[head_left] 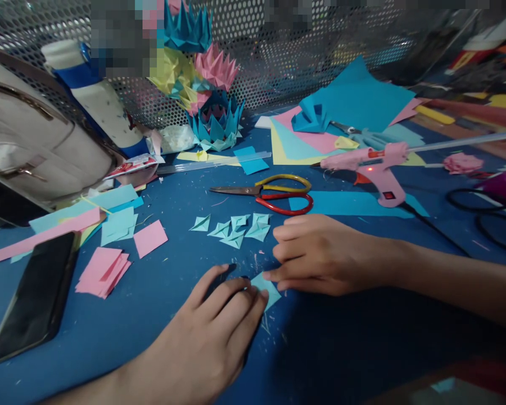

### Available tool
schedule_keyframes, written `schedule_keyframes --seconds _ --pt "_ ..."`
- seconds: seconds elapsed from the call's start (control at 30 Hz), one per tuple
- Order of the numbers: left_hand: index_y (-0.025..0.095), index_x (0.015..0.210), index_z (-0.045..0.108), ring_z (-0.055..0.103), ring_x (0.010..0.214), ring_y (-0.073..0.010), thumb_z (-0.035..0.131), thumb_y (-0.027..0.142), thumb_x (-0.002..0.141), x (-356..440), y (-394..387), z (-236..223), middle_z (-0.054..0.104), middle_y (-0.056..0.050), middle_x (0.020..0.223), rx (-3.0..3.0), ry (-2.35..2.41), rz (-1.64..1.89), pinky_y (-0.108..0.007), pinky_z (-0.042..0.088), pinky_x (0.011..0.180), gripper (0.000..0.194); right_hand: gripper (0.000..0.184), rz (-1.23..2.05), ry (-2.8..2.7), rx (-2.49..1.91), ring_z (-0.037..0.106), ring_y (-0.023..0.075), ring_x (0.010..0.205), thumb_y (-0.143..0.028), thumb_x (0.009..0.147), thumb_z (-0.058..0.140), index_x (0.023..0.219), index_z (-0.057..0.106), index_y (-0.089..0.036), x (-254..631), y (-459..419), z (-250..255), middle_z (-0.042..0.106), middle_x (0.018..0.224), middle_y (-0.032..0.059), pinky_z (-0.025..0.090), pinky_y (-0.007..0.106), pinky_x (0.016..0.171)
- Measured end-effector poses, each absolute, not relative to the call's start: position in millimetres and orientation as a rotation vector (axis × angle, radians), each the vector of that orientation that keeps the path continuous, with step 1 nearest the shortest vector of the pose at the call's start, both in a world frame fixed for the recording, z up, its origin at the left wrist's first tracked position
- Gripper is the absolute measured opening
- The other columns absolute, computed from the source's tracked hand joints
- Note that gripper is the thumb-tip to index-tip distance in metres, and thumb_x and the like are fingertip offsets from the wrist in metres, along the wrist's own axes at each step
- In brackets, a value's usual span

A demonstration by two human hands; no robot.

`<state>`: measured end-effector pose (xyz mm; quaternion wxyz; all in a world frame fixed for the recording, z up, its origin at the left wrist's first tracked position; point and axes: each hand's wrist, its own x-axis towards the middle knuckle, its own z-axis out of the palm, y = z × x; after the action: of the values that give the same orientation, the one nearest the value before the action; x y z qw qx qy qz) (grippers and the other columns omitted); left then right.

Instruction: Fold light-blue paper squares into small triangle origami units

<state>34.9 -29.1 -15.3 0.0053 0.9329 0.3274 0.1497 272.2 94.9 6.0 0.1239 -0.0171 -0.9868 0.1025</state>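
Observation:
A small light-teal square of folding paper (270,295) lies on the blue table between my hands. My left hand (223,326) presses its left side down with the fingertips, the little finger stretched away. My right hand (320,256), its fingers curled, pinches the upper right edge; the thumb is partly hidden. Just beyond, several small folded light-teal paper pieces (235,230) lie in a loose cluster. Behind them rest scissors (259,191) with one yellow and one red handle loop, blades pointing left.
A pink glue gun (371,166) with a lit red light lies at the right, its cord trailing. Pink paper squares (103,273) and a black phone (36,292) are at the left. Folded paper flowers (217,121), a bottle (101,101) and a bag (37,135) stand behind.

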Motion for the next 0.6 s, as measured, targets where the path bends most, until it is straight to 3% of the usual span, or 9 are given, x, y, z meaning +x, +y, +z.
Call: schedule_keyframes --seconds 0.17,0.27,0.6 --pt "0.007 0.135 0.055 0.055 0.116 -0.0243 0.045 0.016 0.099 35.2 -28.6 -15.3 0.066 -0.007 0.117 2.933 1.030 0.461 -0.046 0.019 0.118 0.039 0.033 0.114 -2.867 -0.075 0.042 0.0190 0.074 -0.028 0.104 0.041 0.086 0.066 -0.017 272.3 89.2 2.9 0.059 0.075 0.0022 0.024 0.034 0.065" --pt "0.008 0.134 0.056 0.056 0.114 -0.0242 0.045 0.016 0.099 35.6 -28.8 -14.7 0.066 -0.007 0.117 2.941 1.042 0.472 -0.047 0.021 0.118 0.037 0.028 0.167 -2.939 0.024 0.043 0.0198 0.074 -0.027 0.103 0.043 0.094 0.067 -0.016 273.6 89.5 7.2 0.057 0.071 0.0020 0.026 0.035 0.065" --pt "0.006 0.135 0.055 0.057 0.114 -0.0251 0.042 0.014 0.100 34.8 -30.0 -11.1 0.067 -0.010 0.113 2.932 1.000 0.480 -0.050 0.029 0.114 0.038 0.017 0.230 -3.029 0.132 0.046 0.0209 0.074 -0.025 0.097 0.054 0.090 0.068 -0.017 277.5 82.0 21.9 0.058 0.068 0.0016 0.029 0.036 0.069"
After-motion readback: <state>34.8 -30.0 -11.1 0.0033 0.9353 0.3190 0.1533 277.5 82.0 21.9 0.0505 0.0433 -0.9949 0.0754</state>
